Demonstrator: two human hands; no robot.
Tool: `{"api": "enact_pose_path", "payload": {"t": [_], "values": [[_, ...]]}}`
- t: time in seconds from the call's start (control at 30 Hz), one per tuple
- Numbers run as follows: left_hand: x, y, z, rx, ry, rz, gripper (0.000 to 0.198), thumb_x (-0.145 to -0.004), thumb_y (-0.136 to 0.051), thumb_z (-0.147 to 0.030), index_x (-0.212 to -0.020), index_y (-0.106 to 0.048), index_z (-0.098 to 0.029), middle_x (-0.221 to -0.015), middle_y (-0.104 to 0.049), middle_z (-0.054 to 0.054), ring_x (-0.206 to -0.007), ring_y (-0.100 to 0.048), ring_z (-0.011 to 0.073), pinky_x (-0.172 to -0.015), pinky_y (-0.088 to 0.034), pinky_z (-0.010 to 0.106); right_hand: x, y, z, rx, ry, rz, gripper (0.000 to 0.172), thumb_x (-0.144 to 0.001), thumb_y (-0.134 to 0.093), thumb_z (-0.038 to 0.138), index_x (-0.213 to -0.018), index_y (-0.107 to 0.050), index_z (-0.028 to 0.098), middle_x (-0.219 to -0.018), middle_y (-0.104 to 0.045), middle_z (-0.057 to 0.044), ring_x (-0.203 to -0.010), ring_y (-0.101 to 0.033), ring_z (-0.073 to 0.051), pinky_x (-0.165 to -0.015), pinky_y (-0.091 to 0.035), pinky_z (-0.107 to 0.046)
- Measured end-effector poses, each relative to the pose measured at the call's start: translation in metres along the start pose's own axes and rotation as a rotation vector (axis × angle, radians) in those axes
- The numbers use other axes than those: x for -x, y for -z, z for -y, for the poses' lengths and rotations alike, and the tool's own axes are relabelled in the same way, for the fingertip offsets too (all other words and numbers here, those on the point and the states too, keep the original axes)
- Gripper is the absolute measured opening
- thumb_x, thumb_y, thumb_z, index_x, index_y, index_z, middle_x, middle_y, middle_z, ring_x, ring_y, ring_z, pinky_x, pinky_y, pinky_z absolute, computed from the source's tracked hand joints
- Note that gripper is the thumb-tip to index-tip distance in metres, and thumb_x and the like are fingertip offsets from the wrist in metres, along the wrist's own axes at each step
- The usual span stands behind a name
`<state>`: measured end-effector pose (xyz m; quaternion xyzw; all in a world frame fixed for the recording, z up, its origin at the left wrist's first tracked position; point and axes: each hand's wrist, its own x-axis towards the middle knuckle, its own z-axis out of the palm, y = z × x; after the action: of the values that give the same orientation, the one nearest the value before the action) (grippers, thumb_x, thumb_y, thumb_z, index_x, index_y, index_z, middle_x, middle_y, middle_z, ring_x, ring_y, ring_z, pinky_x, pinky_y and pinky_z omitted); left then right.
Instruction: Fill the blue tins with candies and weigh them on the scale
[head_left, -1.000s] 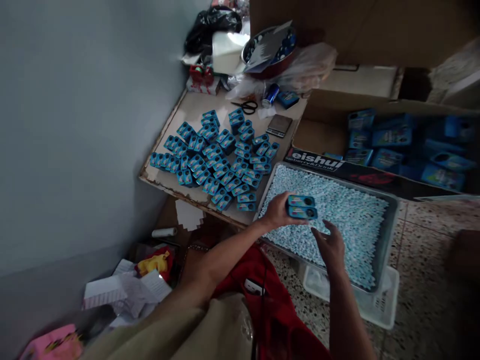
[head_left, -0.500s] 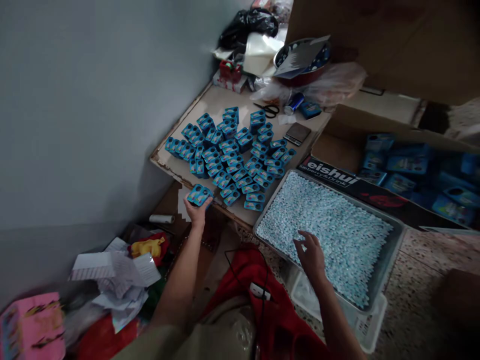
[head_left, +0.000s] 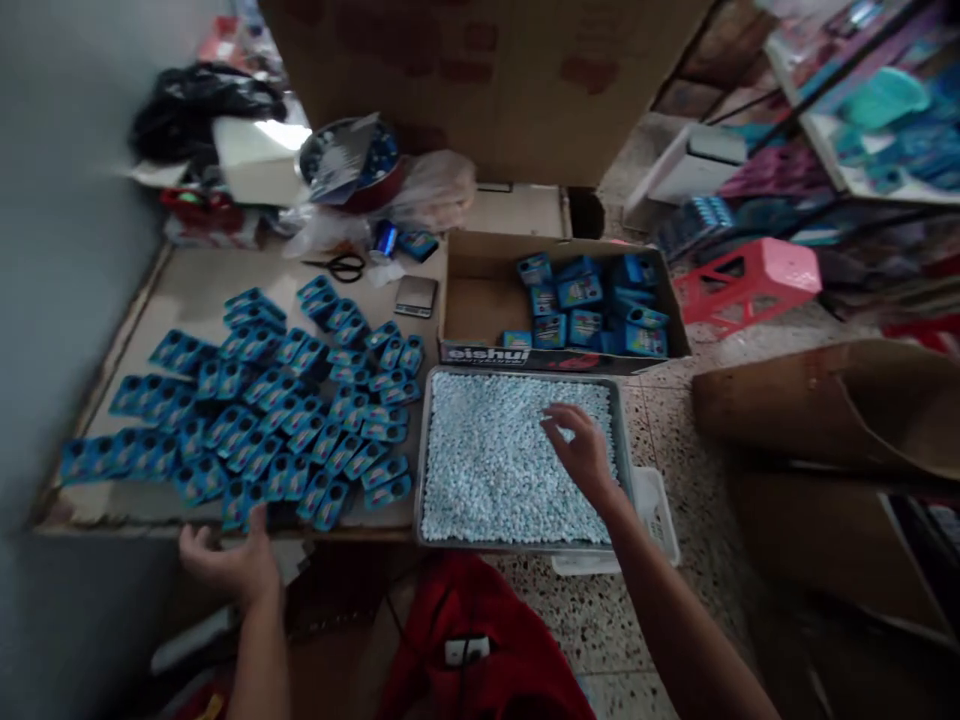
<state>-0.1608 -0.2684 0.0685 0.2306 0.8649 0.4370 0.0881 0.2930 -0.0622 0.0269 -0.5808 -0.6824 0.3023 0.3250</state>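
Note:
My left hand (head_left: 234, 566) is at the table's front edge, fingers spread and thumb raised, with nothing in it. Just beyond its thumb stand small blue printed boxes (head_left: 241, 500), part of a dense group of several blue boxes (head_left: 289, 410) set upright in rows. Over a metal tray (head_left: 422, 470) hovers my right hand (head_left: 581, 450), its fingers curved and the thumb slightly apart from the forefinger, holding nothing visible. Small pale blue and white pellets (head_left: 495, 460) fill the tray.
Behind the tray is an open carton (head_left: 480, 290) with more blue boxes. Scissors (head_left: 343, 266), a small scale (head_left: 416, 296), a blue can (head_left: 383, 238) and a bowl (head_left: 367, 190) lie farther back. A pink stool (head_left: 780, 270) and brown cartons (head_left: 795, 410) stand to the right.
The view has swung to the right. The blue boxes that my left hand held are out of it and its fingers have opened. My right hand stays over the tray, now nearer its right side.

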Motion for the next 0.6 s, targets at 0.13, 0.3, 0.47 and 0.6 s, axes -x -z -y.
{"api": "enact_pose_path", "payload": {"t": [0.13, 0.3, 0.47, 0.6], "values": [[-0.057, -0.066, -0.080, -0.056, -0.237, -0.044, 0.027, -0.083, -0.086, -0.058, -0.098, -0.073, -0.040, -0.121, -0.085, 0.002, -0.134, -0.076, 0.0448, -0.125, -0.055, 0.076, -0.105, 0.033, -0.015, 0.102, -0.101, -0.184, 0.039, -0.104, -0.062, 0.057, -0.110, -0.081, 0.023, -0.109, -0.086, -0.015, -0.101, -0.081, -0.033, -0.097, -0.067, -0.052], [-0.090, -0.301, -0.243, 0.249, -0.383, 0.536, 0.026, -0.081, -0.092, -0.038, -0.098, -0.076, -0.025, -0.102, -0.082, 0.007, -0.104, -0.082, 0.0327, -0.111, -0.066, 0.055, -0.251, 0.037, -0.046, 0.319, -0.294, -0.250, 0.036, -0.104, -0.060, 0.028, -0.134, -0.074, 0.015, -0.135, -0.080, -0.025, -0.130, -0.076, -0.040, -0.118, -0.057, -0.061], [-0.045, -0.529, -0.310, 0.290, 0.022, 0.777, 0.069, -0.066, -0.098, 0.003, -0.124, -0.064, -0.015, -0.131, -0.076, 0.019, -0.122, -0.078, 0.0333, -0.113, -0.062, 0.047, -0.342, 0.007, -0.077, 0.497, -0.492, -0.198, 0.047, -0.098, -0.081, 0.030, -0.134, -0.074, 0.002, -0.161, -0.056, -0.040, -0.142, -0.065, -0.054, -0.117, -0.055, -0.069], [-0.012, -0.601, -0.298, 0.317, -0.012, 0.722, 0.066, -0.081, -0.100, -0.009, -0.132, -0.060, -0.020, -0.143, -0.070, 0.016, -0.139, -0.070, 0.0303, -0.124, -0.054, 0.043, -0.354, -0.018, -0.092, 0.735, -0.467, -0.132, 0.045, -0.102, -0.081, 0.044, -0.126, -0.079, 0.005, -0.160, -0.056, -0.036, -0.149, -0.054, -0.054, -0.120, -0.050, -0.071]]}}
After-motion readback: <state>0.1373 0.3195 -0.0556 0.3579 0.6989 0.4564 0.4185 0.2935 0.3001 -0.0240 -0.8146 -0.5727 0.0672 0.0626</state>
